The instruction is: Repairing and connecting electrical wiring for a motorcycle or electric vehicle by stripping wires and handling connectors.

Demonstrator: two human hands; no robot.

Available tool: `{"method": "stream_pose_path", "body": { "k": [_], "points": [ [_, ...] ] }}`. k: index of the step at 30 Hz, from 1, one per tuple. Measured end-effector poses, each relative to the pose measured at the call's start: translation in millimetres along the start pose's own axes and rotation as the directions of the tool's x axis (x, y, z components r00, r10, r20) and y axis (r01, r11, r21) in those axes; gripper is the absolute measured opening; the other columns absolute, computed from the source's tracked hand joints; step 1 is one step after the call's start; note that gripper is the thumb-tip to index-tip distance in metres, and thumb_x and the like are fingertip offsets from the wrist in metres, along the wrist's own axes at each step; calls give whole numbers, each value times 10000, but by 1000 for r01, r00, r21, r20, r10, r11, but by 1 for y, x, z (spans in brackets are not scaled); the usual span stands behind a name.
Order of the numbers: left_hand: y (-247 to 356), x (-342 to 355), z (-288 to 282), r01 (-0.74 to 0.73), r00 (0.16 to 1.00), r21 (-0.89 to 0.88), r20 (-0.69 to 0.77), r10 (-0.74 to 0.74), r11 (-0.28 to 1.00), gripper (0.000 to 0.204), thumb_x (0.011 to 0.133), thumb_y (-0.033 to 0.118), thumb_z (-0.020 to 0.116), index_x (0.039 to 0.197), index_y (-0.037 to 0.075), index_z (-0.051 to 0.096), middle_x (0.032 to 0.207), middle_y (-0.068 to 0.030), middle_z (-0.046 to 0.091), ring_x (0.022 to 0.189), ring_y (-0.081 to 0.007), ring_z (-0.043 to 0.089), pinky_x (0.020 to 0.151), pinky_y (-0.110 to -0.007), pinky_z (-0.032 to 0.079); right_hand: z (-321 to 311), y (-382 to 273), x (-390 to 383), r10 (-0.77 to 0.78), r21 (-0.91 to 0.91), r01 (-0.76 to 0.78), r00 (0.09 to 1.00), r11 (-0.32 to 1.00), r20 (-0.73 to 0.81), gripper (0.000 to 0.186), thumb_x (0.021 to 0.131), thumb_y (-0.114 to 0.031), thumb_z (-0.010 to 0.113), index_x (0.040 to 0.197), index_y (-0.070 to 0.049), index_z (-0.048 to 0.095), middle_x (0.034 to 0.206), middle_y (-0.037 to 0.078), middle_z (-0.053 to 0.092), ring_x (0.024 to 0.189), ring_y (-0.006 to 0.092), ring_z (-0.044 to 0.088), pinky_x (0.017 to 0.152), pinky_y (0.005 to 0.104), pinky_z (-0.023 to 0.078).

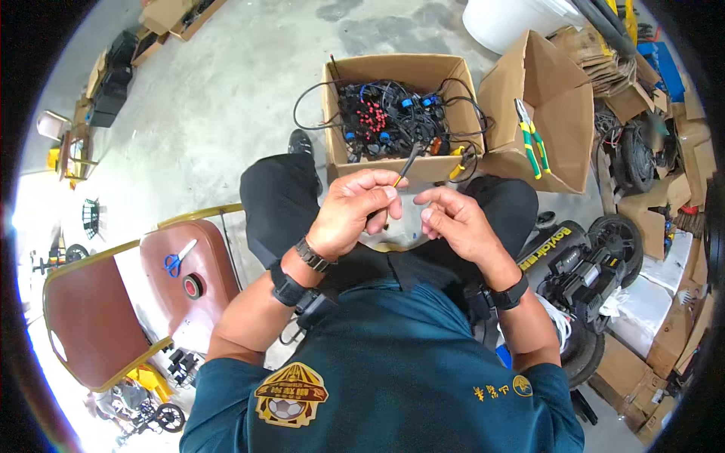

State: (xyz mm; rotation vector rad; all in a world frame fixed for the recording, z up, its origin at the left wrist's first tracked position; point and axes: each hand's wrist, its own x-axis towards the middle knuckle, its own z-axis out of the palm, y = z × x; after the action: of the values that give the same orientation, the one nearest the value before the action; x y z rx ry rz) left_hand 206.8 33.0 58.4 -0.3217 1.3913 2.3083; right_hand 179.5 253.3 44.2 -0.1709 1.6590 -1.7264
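Pinched between the thumb and fingers of my left hand (359, 202) is a thin black cable (411, 160) with a bit of yellow near my fingertips. My right hand (457, 219) is just to the right of it, fingers loosely bent, with a gap between thumb and index finger and nothing visible in it. Beyond both hands stands an open cardboard box (332, 140) full of tangled black cables (393, 113) with red and blue connectors. Something yellow, like a handle (457, 164), shows at its near right corner. Green-and-yellow pliers (535, 143) lie against a second cardboard box (570, 113).
To the left, a brown padded chair (91, 317) carries blue-handled scissors (179, 258) and a roll of tape (192, 286). On the right are a black wheeled machine (589, 279), wheels and piled cardboard (627, 385). A white tub (506, 23) stands at the far right.
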Motion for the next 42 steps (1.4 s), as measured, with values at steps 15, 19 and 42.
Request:
{"method": "stream_pose_path", "body": {
  "k": [15,19,42],
  "points": [
    [7,1,2,-96,988,-45,-128,90,994,162,913,112,581,938,-22,668,565,15,518,433,-44,399,397,-203,291,2,22,13,-8,5,8,1000,1000,-21,193,939,-130,555,1079,-3,592,767,16,603,689,67,559,635,228,474],
    [11,13,-4,-113,978,-50,-182,102,992,147,890,118,594,876,-11,663,519,13,501,398,-52,391,393,-211,295,-29,62,32,1,-150,-29,982,988,-188,335,889,-109,605,1179,35,520,841,38,614,741,105,577,680,241,475],
    [35,169,-61,-44,999,-140,-19,42,989,239,888,56,509,1095,-29,594,688,-64,592,520,-120,486,477,-233,376,-137,197,106,78,-317,-420,696,850,-714,277,860,-108,622,1049,61,511,890,112,633,768,165,603,667,296,476]
  ]
}}
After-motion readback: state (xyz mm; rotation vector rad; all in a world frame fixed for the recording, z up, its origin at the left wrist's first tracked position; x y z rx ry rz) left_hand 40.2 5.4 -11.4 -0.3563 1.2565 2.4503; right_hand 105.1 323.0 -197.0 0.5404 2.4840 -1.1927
